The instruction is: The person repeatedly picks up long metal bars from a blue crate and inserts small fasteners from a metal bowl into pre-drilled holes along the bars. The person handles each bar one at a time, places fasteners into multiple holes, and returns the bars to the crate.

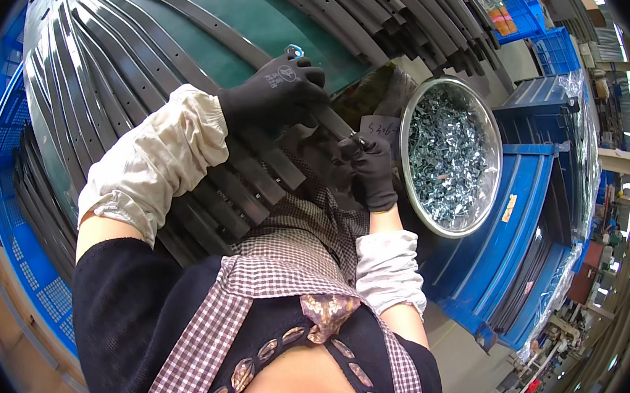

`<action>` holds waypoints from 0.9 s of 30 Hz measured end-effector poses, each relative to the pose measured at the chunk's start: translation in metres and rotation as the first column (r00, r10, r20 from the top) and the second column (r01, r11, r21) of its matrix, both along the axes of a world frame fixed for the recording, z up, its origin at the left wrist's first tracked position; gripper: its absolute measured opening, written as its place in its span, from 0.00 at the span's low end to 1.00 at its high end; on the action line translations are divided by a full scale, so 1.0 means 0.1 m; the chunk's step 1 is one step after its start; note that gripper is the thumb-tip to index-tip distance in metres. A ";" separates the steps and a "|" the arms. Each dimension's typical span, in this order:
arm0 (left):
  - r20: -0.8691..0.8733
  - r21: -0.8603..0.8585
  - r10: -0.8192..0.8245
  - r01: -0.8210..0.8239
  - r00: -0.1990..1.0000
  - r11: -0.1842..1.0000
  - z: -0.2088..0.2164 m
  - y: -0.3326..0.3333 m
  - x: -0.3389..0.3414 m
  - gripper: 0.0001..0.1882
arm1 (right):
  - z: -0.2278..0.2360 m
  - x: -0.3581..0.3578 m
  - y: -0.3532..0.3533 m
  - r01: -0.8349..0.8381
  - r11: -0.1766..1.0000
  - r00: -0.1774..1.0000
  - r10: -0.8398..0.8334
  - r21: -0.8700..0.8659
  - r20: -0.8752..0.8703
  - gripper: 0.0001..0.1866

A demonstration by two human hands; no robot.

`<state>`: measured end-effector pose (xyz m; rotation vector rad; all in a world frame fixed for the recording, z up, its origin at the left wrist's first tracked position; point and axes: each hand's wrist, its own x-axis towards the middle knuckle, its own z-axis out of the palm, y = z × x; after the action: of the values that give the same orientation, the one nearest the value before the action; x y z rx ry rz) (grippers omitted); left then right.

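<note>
My left hand [273,93], in a black glove, is closed around a long dark grey strip [334,123] that runs from the far left toward my body. At the strip's near end, the black-gloved fingers of my right hand [371,171] are pinched. A small metal piece seems to sit at that end, but the fingers partly hide it. Something small, shiny and bluish [294,50] shows at the far side of my left hand. Right of my right hand stands a round metal bowl [406,164] full of small shiny metal clips [448,152].
Many similar strips [123,55] lie fanned over the green tabletop [226,6] on the left, and another row [379,5] lies at the far right. A blue crate [30,257] stands at the left. Large blue bins [479,225] stand beyond the bowl. A handwritten card [381,127] is beside it.
</note>
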<state>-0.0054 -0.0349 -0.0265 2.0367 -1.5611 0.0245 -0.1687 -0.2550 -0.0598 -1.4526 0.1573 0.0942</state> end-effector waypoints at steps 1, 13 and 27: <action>0.000 0.003 0.004 -0.004 1.000 1.000 -0.02 0.00 0.01 0.15 | 0.04 -0.04 0.04 0.030 0.998 0.999 -0.029 -0.061 0.014 0.11; 0.012 -0.011 -0.016 0.017 1.000 1.000 0.00 0.03 0.02 0.18 | 0.25 -0.55 -0.10 0.005 0.798 1.000 0.012 -0.602 0.025 0.16; 0.123 0.014 -0.055 0.054 0.991 0.998 0.01 0.05 0.03 0.18 | 0.41 -0.18 0.09 0.155 0.112 0.932 0.313 -0.981 0.183 0.11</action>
<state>-0.0029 -0.0299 -0.0253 2.0340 -1.6955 0.1239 -0.1866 -0.2459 -0.0186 -2.8992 -0.2549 -0.2737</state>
